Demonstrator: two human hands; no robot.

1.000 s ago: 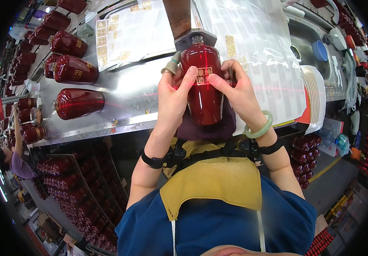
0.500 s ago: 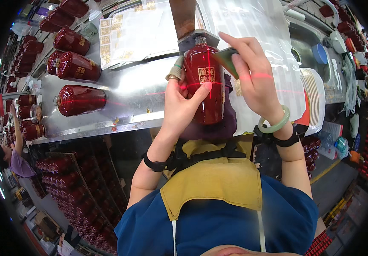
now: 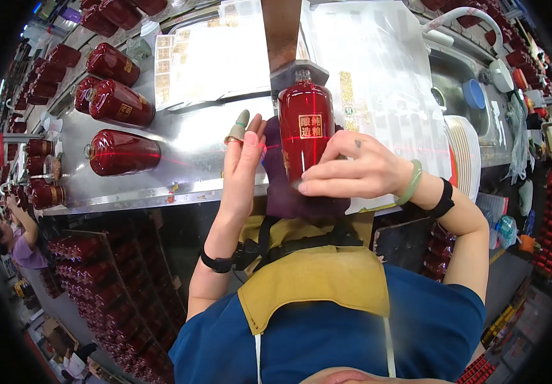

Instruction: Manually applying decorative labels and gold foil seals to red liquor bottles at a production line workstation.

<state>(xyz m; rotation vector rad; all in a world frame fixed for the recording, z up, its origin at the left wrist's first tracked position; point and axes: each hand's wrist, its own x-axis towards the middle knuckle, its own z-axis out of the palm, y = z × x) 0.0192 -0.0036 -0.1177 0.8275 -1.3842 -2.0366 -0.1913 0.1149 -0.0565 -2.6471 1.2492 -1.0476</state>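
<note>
A dark red glass bottle with a gold label lies on a folded purple cloth, its clear neck against a metal stop. Thin red light lines cross it. My right hand, with a green bangle at the wrist, has its fingers closed round the bottle's base end. To the left of the bottle, my left hand is apart from it, fingers stretched out and holding nothing. A pale finger cover sits on one of its fingers. The green flat card seen earlier is not plainly visible in my right hand.
Several red bottles lie on the metal bench at left. Sheets of gold labels lie behind, and a white translucent sheet covers the right side. Stacked white trays and a sink with a blue bowl stand at right.
My left hand has let go of the bottle and moved left, its fingers opening. My right hand has come down from beside the bottle's neck to its base.
</note>
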